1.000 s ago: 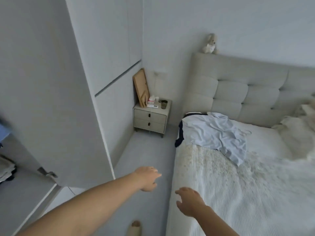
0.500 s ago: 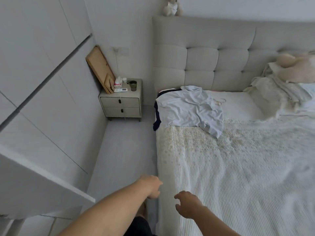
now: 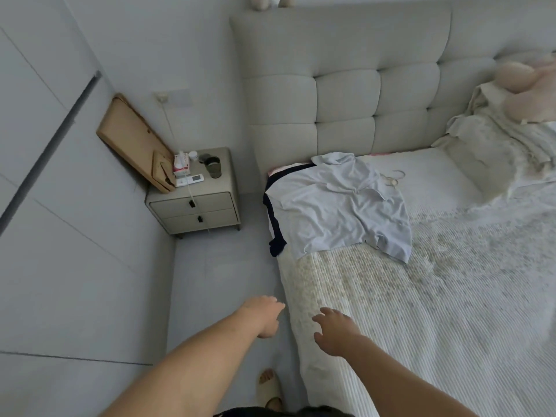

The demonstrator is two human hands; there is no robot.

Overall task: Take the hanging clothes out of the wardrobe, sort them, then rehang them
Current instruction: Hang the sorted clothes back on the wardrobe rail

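A pale blue shirt (image 3: pixel 337 206) lies spread on the bed's near left corner, on top of a dark navy garment (image 3: pixel 274 218) and a bit of pink cloth (image 3: pixel 281 170). A pale clothes hanger (image 3: pixel 392 177) lies on the sheet just right of the shirt. My left hand (image 3: pixel 261 314) reaches forward over the floor beside the bed, fingers relaxed and holding nothing. My right hand (image 3: pixel 334 329) hovers over the bed's left edge, fingers spread and holding nothing. Both hands are well short of the shirt.
The bed (image 3: pixel 451 311) has a white ribbed cover and a padded headboard (image 3: pixel 346 85). A crumpled blanket (image 3: pixel 505 145) is heaped at the far right. A nightstand (image 3: pixel 195 206) with small items and a leaning wooden board (image 3: pixel 132 139) stands left. Wardrobe panels (image 3: pixel 60 206) line the left.
My view has swung from the wardrobe toward the bed and moved closer. Both arms stay stretched forward, now nearer the bed's edge. The open wardrobe door has left the view.
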